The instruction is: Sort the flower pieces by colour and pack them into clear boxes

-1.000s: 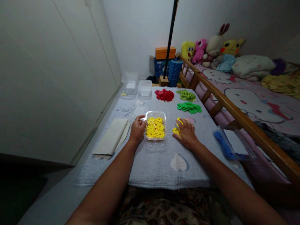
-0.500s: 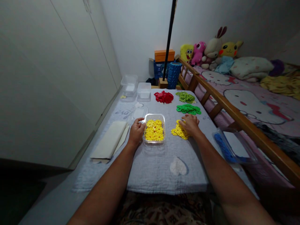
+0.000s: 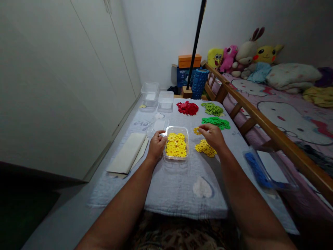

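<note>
My left hand (image 3: 157, 146) grips the left wall of a clear plastic container (image 3: 176, 159) that stands on the cloth. Inside it lie many yellow flower-shaped plastic pieces (image 3: 177, 146), mostly flat. Between the thumb and fingers of my right hand (image 3: 212, 134) is one yellow flower-shaped piece (image 3: 196, 131), raised to the right of the container. Below that hand a small yellow pile (image 3: 205, 148) rests on the cloth. Just beyond my right hand spreads a green pile (image 3: 216, 122) of similar pieces.
Farther back are a red pile (image 3: 187, 108), a light green pile (image 3: 212, 109) and clear containers (image 3: 165, 101). Folded card (image 3: 127, 154) lies left. A container with blue pieces (image 3: 269, 170) sits at the right edge, near the wooden bed rail (image 3: 260, 125).
My right hand has lifted a yellow piece off the small pile and moved slightly away from it. My left hand stays on the container. The whole view has shifted a little.
</note>
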`<state>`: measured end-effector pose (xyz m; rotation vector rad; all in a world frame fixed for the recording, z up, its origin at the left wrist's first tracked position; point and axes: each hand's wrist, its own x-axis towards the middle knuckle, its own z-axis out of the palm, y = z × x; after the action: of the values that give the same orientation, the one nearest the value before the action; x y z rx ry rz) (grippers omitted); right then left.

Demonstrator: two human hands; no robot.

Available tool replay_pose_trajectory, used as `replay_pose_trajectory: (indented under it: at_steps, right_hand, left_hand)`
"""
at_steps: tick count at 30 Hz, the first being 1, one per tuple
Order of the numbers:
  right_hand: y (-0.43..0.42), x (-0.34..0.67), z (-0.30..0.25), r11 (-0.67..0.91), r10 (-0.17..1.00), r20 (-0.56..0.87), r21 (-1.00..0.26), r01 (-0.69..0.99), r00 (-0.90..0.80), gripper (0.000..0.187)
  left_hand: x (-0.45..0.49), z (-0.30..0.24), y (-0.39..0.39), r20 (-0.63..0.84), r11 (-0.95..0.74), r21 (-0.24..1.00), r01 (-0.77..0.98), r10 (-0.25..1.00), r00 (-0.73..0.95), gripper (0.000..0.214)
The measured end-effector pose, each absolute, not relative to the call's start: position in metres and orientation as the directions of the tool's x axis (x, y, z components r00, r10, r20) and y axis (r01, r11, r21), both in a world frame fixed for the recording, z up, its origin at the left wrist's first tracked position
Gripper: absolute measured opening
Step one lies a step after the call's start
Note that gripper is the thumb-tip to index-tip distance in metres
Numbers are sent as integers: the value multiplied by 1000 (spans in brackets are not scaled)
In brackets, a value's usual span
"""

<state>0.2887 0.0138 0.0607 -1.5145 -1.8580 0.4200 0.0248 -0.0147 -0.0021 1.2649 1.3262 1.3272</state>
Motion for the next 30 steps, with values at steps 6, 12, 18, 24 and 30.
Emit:
replay_pose_trajectory:
  at_steps: [6, 12, 18, 24, 30]
  right_hand:
    - [10, 222, 75, 325, 942, 226, -431, 842, -248, 24]
    - [13, 205, 69, 326, 945, 113, -210, 922, -308, 23]
    - [14, 242, 66, 258, 942, 278, -250, 933, -186, 24]
    - [9, 316, 55, 12, 974, 217, -315, 949, 60, 26]
    - [-7, 327, 38, 55, 998, 23, -260, 964, -50, 27]
  left_hand:
    - [24, -3, -14, 96, -87, 992, 87, 989, -115, 36]
    - [25, -2, -14, 85, -75, 993, 86, 988, -125, 37]
    - [25, -1, -14, 84, -73, 994, 83, 987, -136, 35]
    - [25, 0, -15, 81, -68, 993, 101, 987, -138, 38]
    - [25, -1, -14, 96, -85, 993, 88, 988, -125, 37]
